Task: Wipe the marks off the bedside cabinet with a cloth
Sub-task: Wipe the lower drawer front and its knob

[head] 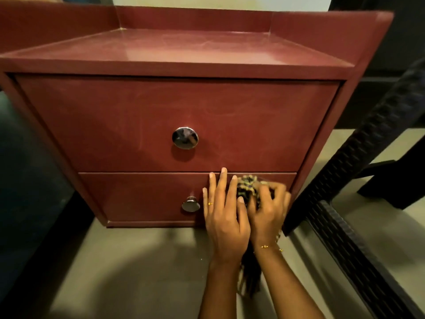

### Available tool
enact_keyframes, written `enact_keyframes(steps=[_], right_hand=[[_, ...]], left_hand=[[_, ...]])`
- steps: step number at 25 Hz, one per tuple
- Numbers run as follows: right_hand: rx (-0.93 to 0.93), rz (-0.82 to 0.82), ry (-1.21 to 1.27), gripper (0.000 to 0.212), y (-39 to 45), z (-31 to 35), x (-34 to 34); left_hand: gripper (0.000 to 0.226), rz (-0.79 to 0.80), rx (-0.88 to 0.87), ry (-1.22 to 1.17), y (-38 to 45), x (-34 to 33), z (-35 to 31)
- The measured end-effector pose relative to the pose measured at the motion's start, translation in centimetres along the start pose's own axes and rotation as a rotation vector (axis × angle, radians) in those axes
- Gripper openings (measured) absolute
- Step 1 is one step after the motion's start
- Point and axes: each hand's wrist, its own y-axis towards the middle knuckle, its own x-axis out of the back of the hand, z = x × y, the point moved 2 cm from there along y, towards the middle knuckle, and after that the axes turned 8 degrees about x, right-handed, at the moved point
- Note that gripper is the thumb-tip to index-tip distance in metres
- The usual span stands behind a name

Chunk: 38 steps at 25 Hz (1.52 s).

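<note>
Maroon laminate covers the one bedside cabinet (147,107), which has two drawers stacked one over the other and two round metal knobs, one per drawer. Both of the person's hands are low on the front of the lower drawer (142,196), side by side and touching each other.

Left hand (224,217) lies flat against the drawer front with its fingers straight and a little spread, tips reaching up to the seam between the two drawers; one thin gold ring (210,203) sits on one finger. Just left of this hand, close to its outer finger, is the lower knob (190,204). Up and to the left of it, well apart, is the larger upper knob (185,138) in the middle of the upper drawer (115,120).

Right hand (268,212) is blurred, its fingers curled around a bunched cloth (247,186), dark with a pale yellowish check, which it presses against the drawer front just beyond its own knuckles and beside the left fingertips. A tail of the same cloth hangs down between the two wrists. One gold bracelet (268,247) circles the right wrist.

Faint pale smears (207,104) show on the upper drawer front above both hands, and more on the cabinet top (184,47). Right of the right hand, near it, a dark woven-pattern chair (358,157) leg slants down to the greyish floor (128,272) under the forearms.
</note>
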Motion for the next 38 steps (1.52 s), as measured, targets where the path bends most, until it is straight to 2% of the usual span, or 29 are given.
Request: enact_keyframes(steps=[4,10,13,16,18,21,22,23,24,26,28,29,30,33,34,36,38], right_hand=[[-0.063,0.121,-0.063,0.008,-3.5,-2.0,-0.3],[-0.151,-0.118,-0.016,0.018,2.6,-0.5,1.7],[-0.262,-0.092,0.033,0.021,-0.4,-1.7,0.3],[-0.45,0.02,0.086,0.038,-4.4,-2.3,-0.3],[-0.643,-0.069,0.144,0.043,-3.9,-2.8,-0.2],[-1.077,-0.303,0.124,0.025,-0.8,-2.9,-0.6],[-1.09,-0.318,0.089,0.023,-0.1,-2.0,-0.6],[-0.99,-0.317,0.094,0.024,0.5,-0.6,-0.7],[-0.806,-0.299,0.13,0.026,0.9,1.2,-0.9],[-0.428,-0.139,0.148,0.025,0.4,4.6,-1.4],[-0.221,-0.001,0.103,0.022,0.4,5.5,-1.4],[-0.209,0.001,0.094,0.022,0.6,4.9,-1.2],[-0.279,-0.041,0.102,0.022,0.9,3.8,-0.9],[-0.765,-0.263,0.114,0.021,1.4,0.2,-0.1],[-0.799,-0.304,0.106,0.021,1.6,0.2,-0.1],[-0.529,-0.261,0.104,0.021,2.1,2.8,-0.6],[-0.197,-0.071,0.082,0.017,1.3,6.1,-1.5]], left_hand=[[0.051,0.121,0.039,0.026,-0.1,0.2,0.7],[0.069,0.265,0.096,0.104,-0.3,-0.9,0.2],[0.068,0.25,0.089,0.17,-0.1,-1.1,0.6],[0.066,0.26,0.07,0.168,-0.3,-1.1,0.8],[0.066,0.238,0.078,0.11,-0.2,-1.0,0.4],[0.06,0.072,0.108,0.017,0.0,-0.4,0.7],[0.058,0.01,0.136,-0.005,0.0,0.0,1.1],[0.058,-0.04,0.164,-0.026,0.1,0.4,1.6],[0.059,-0.08,0.181,-0.045,0.3,0.9,2.1],[0.06,-0.13,0.19,-0.079,0.8,1.5,3.2],[0.06,-0.133,0.176,-0.055,0.9,1.7,4.0],[0.059,-0.124,0.162,-0.016,0.7,1.6,4.1],[0.057,-0.113,0.147,0.017,0.5,1.5,4.1],[0.053,-0.108,0.153,0.044,0.3,1.3,3.6],[0.051,-0.12,0.15,0.031,0.4,1.4,3.4],[0.045,-0.164,0.147,-0.014,0.5,1.7,3.4],[0.041,-0.213,0.138,-0.014,0.9,2.3,4.1]])
